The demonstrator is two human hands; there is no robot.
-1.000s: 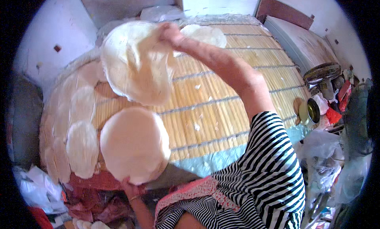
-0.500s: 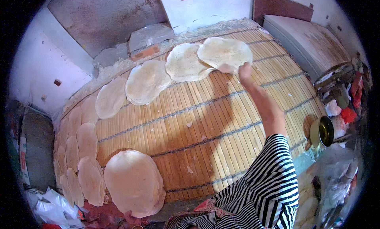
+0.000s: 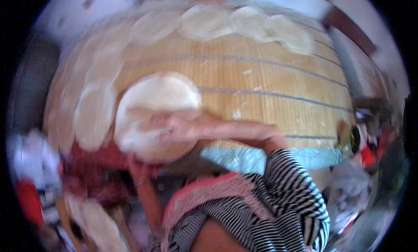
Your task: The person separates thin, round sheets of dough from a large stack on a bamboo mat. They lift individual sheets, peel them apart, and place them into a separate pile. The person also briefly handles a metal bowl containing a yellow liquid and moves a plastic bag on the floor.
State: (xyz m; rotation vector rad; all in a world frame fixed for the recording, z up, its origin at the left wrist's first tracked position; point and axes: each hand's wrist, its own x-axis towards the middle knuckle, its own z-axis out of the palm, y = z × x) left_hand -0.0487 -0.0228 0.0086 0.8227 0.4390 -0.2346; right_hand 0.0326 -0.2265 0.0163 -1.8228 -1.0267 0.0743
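Right hand (image 3: 177,126) back over dough stack (image 3: 163,94); more rounds (image 3: 204,22) line mat (image 3: 283,110).

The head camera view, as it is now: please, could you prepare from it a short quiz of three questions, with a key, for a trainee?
1. True or false: the left hand is at the near edge of the large, pale, dough-like disc.

2. The right hand is over: A) the light-blue sheet; B) that disc; C) the dark red fabric.

3. Fill in "near" or "far": a row of pale, flat rounds lies along the ____ edge of the tan mat of thin slats.

Key: 1. True. 2. B. 3. Far.
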